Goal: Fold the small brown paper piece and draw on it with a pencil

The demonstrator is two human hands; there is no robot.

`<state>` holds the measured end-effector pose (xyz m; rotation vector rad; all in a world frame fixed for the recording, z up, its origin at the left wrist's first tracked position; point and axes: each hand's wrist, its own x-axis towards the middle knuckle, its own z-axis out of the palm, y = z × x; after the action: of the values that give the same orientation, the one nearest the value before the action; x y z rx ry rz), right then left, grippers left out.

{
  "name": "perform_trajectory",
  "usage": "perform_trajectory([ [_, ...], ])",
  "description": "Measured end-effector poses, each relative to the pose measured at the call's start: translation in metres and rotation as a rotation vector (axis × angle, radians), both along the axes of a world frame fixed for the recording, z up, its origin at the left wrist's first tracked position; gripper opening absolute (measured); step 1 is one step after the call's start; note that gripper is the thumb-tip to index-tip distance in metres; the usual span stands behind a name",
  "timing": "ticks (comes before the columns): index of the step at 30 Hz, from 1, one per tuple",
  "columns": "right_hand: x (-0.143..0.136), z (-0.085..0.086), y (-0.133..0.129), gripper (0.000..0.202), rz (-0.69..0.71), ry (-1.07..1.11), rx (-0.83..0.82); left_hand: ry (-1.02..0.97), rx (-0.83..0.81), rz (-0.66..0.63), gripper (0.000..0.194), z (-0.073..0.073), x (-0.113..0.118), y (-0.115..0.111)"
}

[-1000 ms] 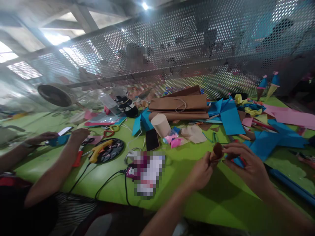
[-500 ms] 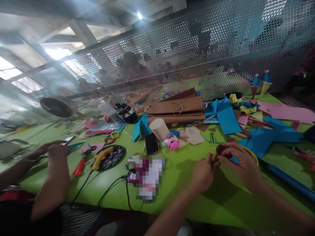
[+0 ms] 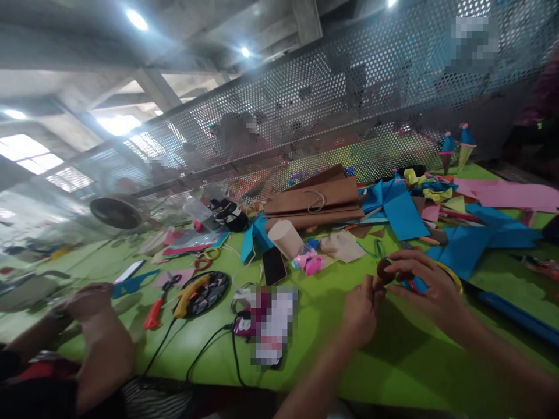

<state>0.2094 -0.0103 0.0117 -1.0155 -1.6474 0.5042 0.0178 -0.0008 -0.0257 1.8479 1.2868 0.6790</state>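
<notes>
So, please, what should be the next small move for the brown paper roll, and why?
Probably, the right hand should gently smooth the rim of the brown paper roll: it is right at the open end, while the left hand holds the roll lower down, which should steady it.

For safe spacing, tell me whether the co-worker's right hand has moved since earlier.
Yes: the co-worker's right hand has moved left, away from the yellow glue gun.
</notes>
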Motion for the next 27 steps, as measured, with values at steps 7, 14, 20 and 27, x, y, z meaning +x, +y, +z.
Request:
perform_trajectory([
  [7,-0.002,-0.009,0.001,0.011,0.069,-0.044,-0.055,0.200,0.055,0.020,0.017,-0.003,0.002,0.001],
  [14,0.000,-0.009,0.001,0.009,0.053,0.020,-0.076,-0.037,0.018,0.012,0.038,0.000,0.000,-0.003],
  [20,0.029,0.011,-0.002,0.017,-0.140,-0.015,0.044,-0.202,0.018,0.068,0.058,-0.008,-0.007,0.001],
  [27,0.123,0.021,-0.075,0.030,-0.499,-0.294,-0.015,-0.326,-0.070,0.129,0.070,-0.015,-0.009,0.002],
])
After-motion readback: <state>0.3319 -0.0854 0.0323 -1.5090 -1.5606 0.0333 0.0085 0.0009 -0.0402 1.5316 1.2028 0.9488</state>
